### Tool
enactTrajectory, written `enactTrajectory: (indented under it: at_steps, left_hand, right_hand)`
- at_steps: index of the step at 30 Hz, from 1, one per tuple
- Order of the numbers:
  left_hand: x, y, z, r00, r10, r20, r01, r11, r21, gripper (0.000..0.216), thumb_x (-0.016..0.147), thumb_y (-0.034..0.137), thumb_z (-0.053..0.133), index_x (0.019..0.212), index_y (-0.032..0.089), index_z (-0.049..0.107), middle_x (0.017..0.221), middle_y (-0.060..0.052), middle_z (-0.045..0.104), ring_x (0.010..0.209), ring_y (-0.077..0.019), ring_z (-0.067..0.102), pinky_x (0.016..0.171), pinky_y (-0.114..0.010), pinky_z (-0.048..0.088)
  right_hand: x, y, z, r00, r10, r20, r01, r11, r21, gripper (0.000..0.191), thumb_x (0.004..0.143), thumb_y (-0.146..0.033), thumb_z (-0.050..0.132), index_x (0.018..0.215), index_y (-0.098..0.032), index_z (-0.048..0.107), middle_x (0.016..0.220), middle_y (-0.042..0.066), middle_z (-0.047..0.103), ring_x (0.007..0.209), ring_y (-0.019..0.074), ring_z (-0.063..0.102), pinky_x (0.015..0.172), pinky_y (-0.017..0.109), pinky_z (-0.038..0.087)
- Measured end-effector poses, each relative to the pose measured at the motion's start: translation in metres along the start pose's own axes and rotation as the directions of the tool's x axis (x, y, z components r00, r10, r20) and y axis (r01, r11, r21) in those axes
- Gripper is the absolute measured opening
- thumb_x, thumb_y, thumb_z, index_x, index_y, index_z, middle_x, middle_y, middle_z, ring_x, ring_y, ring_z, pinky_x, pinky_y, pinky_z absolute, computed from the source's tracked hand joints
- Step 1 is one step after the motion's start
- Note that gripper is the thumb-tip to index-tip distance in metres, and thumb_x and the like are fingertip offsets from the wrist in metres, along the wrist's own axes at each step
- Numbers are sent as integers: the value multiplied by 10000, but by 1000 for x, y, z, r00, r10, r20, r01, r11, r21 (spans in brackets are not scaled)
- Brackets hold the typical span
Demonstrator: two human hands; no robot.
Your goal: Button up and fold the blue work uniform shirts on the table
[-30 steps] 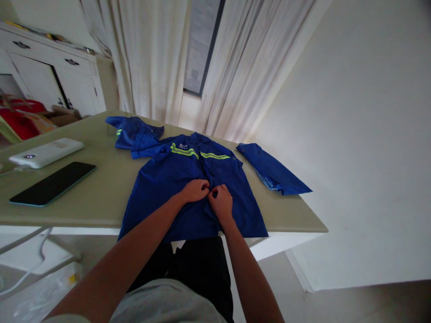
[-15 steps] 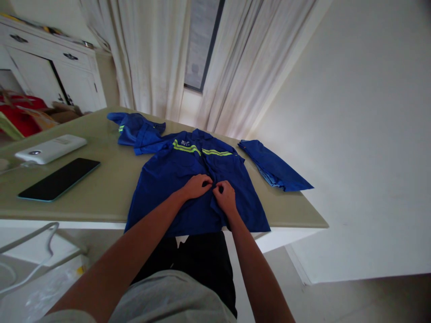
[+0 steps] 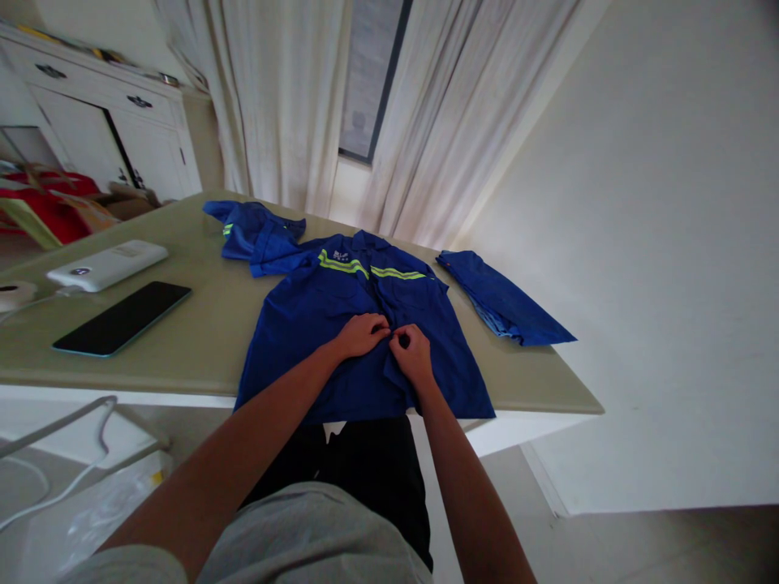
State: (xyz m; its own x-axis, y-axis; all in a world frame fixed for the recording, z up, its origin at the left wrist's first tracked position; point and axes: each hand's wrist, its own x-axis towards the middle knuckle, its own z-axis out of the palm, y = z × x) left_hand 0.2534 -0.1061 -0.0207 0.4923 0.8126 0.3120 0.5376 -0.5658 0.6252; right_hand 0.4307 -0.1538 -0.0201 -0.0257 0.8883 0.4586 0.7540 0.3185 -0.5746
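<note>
A blue work shirt [image 3: 304,324] with yellow-green reflective stripes lies front up on the table, collar away from me, its hem hanging slightly over the near edge. Both hands meet at its front opening, below the chest stripes. My left hand [image 3: 363,334] pinches the left side of the opening with curled fingers. Close beside it, my right hand [image 3: 412,354] grips the right front edge between thumb and fingers. Whatever small fastening lies between the fingertips is hidden. One sleeve of the shirt reaches toward a crumpled blue garment [image 3: 249,231] at the far left.
On the right of the greenish table [image 3: 213,332] lies a folded blue garment [image 3: 505,300]. A dark-screened phone [image 3: 125,319] and a white power bank [image 3: 109,264] with a cable lie on the left. Curtains [image 3: 292,105] hang behind; a white wall [image 3: 669,284] stands to the right.
The whole view has shifted slightly, so things appear a little farther right. Both hands stay at the shirt's front opening, their fingertips now slightly closer together.
</note>
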Motion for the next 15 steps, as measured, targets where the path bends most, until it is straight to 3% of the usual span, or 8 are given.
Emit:
enactTrajectory:
  at_steps: [4,10,15]
  left_hand:
    - [-1,2,0,1000,19,-9,-19,1000,-6,179,957,284,555,944,222,723,978,-26,751,933,-192,665,885,-313,488]
    - [-4,-1,0,993,-64,-96,65,998,11,239,931,397,626,834,204,728,847,-35,725,779,-189,644,735,-300,478]
    - [-3,-2,-3,999,-17,-46,18,1000,24,271,956,359,591,819,186,748,836,-42,721,761,-179,640,720,-292,459]
  right_hand:
    - [0,-1,1,1000,25,18,-25,999,-33,74,813,-242,574,787,-217,639,826,31,659,770,183,599,782,306,474]
    - [-1,-2,0,996,-47,73,49,998,-37,82,866,-220,546,847,-219,627,898,35,649,843,185,609,809,303,465]
    - [-2,-1,-1,994,-62,94,59,998,35,75,869,-221,568,834,-215,634,875,28,643,806,176,608,779,293,466]
